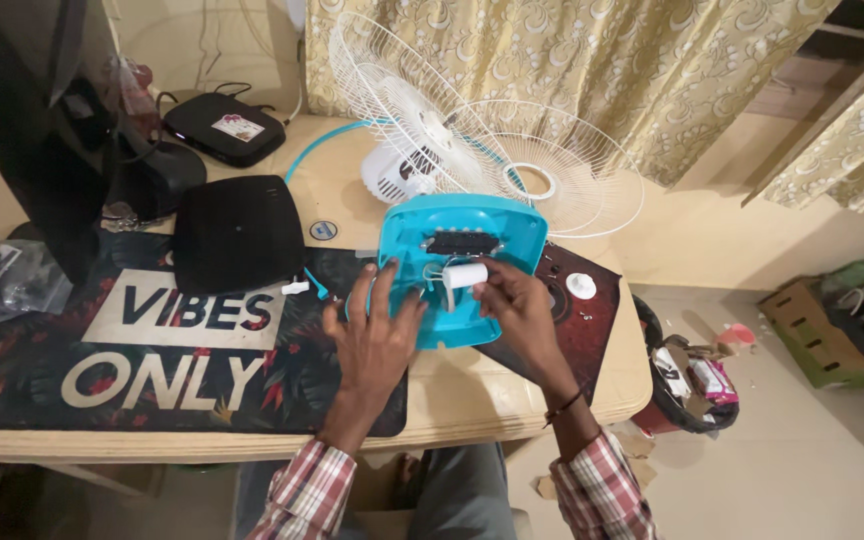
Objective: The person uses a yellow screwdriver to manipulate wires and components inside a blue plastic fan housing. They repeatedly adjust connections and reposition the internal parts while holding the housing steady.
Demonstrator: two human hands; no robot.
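The turquoise fan base is lying upturned on the worktop, just in front of the white wire fan guards. The left hand is pressing spread, flat fingers against the base's near-left edge, holding nothing. The right hand is reaching over the base's near-right side, its fingers closing on what looks like a small white cylinder inside the shell. Left of the base, a black router box is sitting on the printed dark mat.
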